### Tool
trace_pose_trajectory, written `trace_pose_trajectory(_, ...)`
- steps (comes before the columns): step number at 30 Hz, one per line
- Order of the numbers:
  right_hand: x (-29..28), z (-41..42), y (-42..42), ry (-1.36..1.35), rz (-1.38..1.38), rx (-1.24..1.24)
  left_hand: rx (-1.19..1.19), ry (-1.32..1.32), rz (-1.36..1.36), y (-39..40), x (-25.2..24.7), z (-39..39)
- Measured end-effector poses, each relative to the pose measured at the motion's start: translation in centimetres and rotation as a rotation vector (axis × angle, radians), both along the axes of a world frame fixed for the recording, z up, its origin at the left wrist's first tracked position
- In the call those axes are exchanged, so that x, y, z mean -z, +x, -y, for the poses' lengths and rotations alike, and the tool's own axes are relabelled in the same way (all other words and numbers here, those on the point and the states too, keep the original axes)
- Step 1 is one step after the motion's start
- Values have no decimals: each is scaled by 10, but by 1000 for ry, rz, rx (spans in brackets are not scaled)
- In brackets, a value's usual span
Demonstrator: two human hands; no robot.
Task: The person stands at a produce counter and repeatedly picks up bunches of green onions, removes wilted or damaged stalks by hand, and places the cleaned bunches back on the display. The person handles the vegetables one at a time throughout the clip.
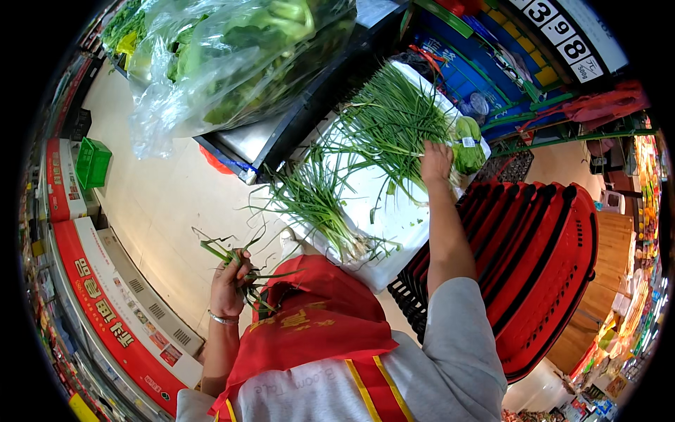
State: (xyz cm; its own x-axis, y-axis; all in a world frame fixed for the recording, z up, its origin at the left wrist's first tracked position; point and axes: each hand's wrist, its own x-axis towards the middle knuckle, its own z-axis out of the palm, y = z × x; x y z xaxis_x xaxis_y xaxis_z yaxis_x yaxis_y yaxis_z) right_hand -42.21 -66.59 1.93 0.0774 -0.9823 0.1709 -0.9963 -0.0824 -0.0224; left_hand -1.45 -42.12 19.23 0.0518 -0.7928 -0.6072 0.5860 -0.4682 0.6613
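Note:
My left hand [230, 282], with a bracelet at the wrist, grips a loose bunch of thin, partly wilted green onion leaves [258, 295] beside my red apron [316, 316]. My right hand [436, 161] reaches to the far right side of a white foam board or box lid [379, 269] and touches the edge of a large pile of green onions [395, 111]. Whether its fingers are closed around any stalks is hidden. Nearer to me lies a smaller bunch of green onions [327, 211], its pale roots towards me. A banded bundle of leafy greens [468, 145] rests just beyond my right hand.
Leafy vegetables in a large clear plastic bag [227, 68] rest at the upper left, over a dark-edged metal stand [253, 140]. Stacked red shopping baskets [548, 264] stand close at my right. A green basket [94, 162] is on the left. Blue crates [448, 58] stand behind the onions.

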Motion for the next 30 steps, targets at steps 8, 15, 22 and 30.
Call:
trace_pose_trajectory(8,-133,-32,-5,-89,1060,86,63,-55,-48,-9,0,24)
trace_pose_trajectory(15,-183,-77,6,-510,1197,165,287,-100,-25,-27,-13,53)
trace_pose_trajectory(22,-247,-134,64,-356,1963,176,359,-178,-48,-42,-24,68)
trace_pose_trajectory(30,-245,-199,160,122,2459,-322,301,-503,-342,-64,-63,95)
